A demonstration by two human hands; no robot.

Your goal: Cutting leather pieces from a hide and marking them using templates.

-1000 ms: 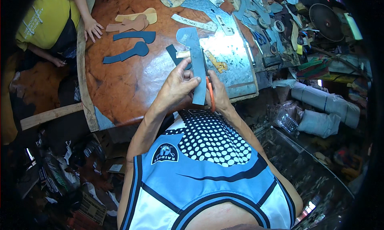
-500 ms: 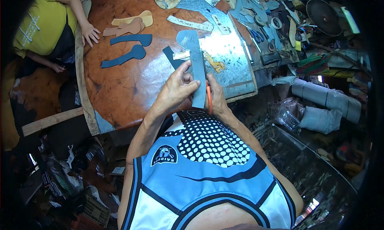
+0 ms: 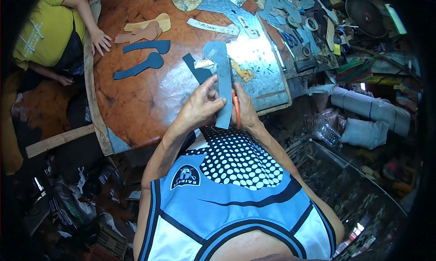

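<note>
While left hand (image 3: 203, 105) pinches grey strip (image 3: 223, 86), right hand (image 3: 245, 110) grips orange-handled cutter (image 3: 235, 107) along strip's edge.

The glossy brown wooden table (image 3: 136, 102) bears a shiny metal sheet (image 3: 259, 65) (scuffed) and matt blue leather-like strip (image 3: 224, 79).

A cluttered leather-cutting workshop: cut shoe-shaped pieces (image 3: 141, 46) are lying across the desk (image 3: 136, 97) (scissors (image 3: 287, 36), tape rolls (image 3: 311, 23) crowding its far edge).

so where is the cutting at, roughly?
Done: two dark blue cut pieces and tan ones lie on the round table. In hand: left hand holds a long grey-blue strip; right hand runs an orange-handled cutter along it. Remaining: cannot tell.
</note>
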